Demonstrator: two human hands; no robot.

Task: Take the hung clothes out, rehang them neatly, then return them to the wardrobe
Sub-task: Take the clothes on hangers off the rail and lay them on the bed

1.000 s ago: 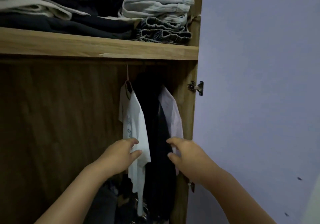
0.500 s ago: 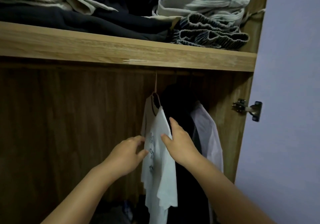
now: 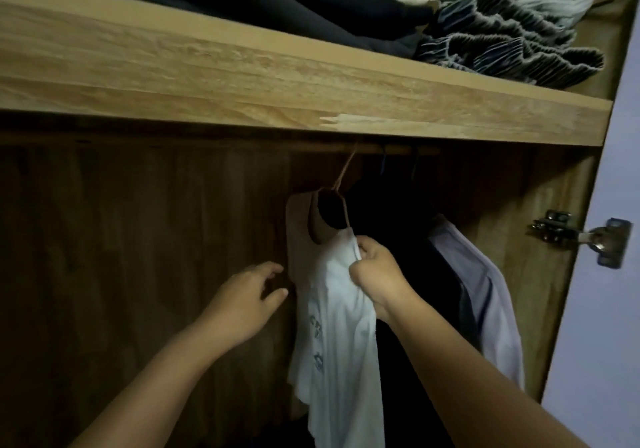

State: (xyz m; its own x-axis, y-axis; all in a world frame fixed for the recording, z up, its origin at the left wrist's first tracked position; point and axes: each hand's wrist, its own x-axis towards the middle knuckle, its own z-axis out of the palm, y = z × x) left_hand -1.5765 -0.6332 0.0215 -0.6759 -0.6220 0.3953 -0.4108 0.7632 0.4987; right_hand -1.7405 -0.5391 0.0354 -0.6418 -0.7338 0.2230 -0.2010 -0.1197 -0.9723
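Dim wardrobe [image 3: 145,274], rail under shelf [image 3: 311,77]. Step: taking out first garment. Right hand [image 3: 377,276] pinches white shirt [image 3: 332,316] near collar; left hand [image 3: 247,304] loose, fingers apart, just beside. Next: unhook pink hanger [image 3: 341,184] off rail.

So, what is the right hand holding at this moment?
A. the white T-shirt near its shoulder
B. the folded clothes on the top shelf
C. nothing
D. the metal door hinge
A: the right hand pinches the white T-shirt just below its hanger, far from hinge and shelf.
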